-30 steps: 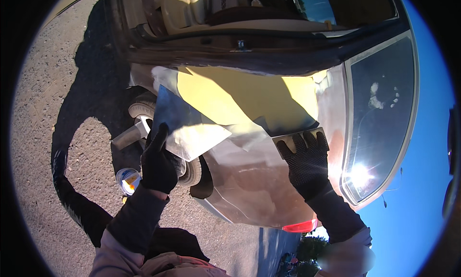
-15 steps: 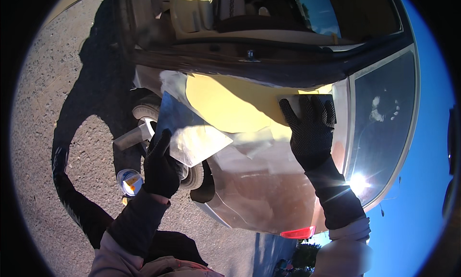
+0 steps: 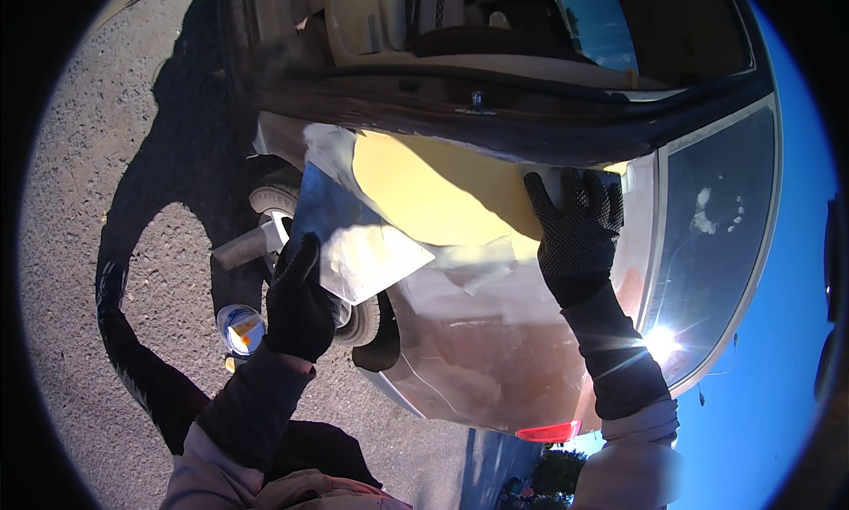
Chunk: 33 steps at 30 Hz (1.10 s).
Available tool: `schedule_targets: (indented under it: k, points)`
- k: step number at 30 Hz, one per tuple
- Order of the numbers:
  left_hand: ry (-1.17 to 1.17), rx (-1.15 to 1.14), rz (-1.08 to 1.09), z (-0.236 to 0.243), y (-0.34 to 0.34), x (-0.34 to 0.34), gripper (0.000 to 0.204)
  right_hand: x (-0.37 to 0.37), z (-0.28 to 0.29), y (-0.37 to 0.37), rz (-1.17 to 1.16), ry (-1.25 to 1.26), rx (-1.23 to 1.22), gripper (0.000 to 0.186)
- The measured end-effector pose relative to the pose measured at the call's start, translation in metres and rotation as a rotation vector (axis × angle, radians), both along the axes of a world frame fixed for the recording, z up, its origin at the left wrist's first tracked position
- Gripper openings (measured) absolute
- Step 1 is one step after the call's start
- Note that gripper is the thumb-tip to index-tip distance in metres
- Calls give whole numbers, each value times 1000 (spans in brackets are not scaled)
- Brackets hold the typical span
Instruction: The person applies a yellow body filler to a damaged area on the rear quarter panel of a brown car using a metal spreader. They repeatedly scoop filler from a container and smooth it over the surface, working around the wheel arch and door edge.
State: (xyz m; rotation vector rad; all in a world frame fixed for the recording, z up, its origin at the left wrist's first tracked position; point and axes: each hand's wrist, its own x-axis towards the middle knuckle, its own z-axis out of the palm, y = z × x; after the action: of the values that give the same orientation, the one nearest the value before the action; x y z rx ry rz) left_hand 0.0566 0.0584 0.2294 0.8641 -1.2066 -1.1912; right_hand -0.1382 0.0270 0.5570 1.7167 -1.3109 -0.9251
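A pale yellow layer of filler (image 3: 424, 187) covers the grey-primed side panel of a brown car (image 3: 478, 351). My right hand (image 3: 577, 236), in a black dotted glove, presses a flat, dark-edged spreader (image 3: 616, 196) against the right end of the yellow patch. Its fingers lie over the spreader and hide much of it. My left hand (image 3: 301, 302), also gloved in black, grips the lower left edge of a thin, square, shiny plate (image 3: 358, 240). The plate is tilted in front of the panel and overlaps the left edge of the patch in view.
An open tub (image 3: 240, 329) with orange stuff on its lid or contents stands on the rough ground (image 3: 177, 262) at the left. A tyre (image 3: 358, 324) is behind my left hand. Above the panel is the car's window opening (image 3: 478, 33); a dusty rear window (image 3: 716, 209) lies right.
The car has shifted a little to the right in view. Against the panel, my right hand and the spreader sit slightly farther left. My left hand still holds the plate.
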Motion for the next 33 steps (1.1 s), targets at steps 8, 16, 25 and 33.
schedule_targets:
  k: [8,16,25,33]
  points:
    - [-82,1,-2,6,2,-1,59,-11,4,25,-31,-81,95,61]
    - [-7,33,-62,9,5,-12,58,-12,15,62,-108,-80,233,59]
    - [95,50,-120,10,10,-15,57,-10,28,102,-216,-69,303,65]
    - [190,136,-149,34,4,-2,53,34,40,112,-445,-173,208,52]
